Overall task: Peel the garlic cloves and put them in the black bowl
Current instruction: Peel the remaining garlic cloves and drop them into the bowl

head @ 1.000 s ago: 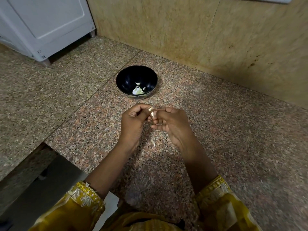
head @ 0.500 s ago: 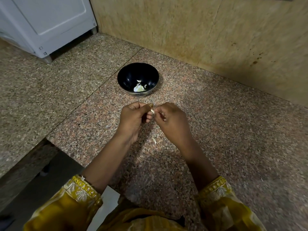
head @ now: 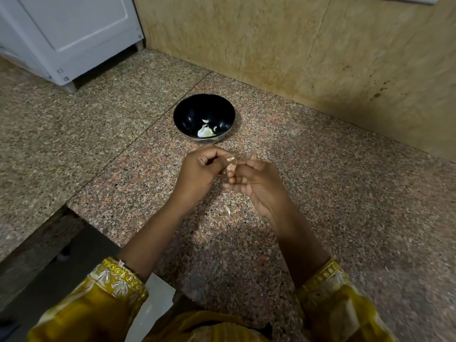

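Observation:
A black bowl stands on the granite counter and holds a few pale peeled garlic pieces at its bottom. Just in front of it, my left hand and my right hand meet over the counter. Both pinch one small pale garlic clove between thumb and fingertips. Most of the clove is hidden by my fingers. A scrap of garlic skin lies on the counter below my hands.
A speckled granite counter runs to a beige stone wall behind the bowl. A white appliance stands at the back left. The counter's front edge drops away at the lower left.
My hands have stayed together on the clove with small finger shifts; my right hand's fingers have uncurled a little. The bowl has not moved on the counter.

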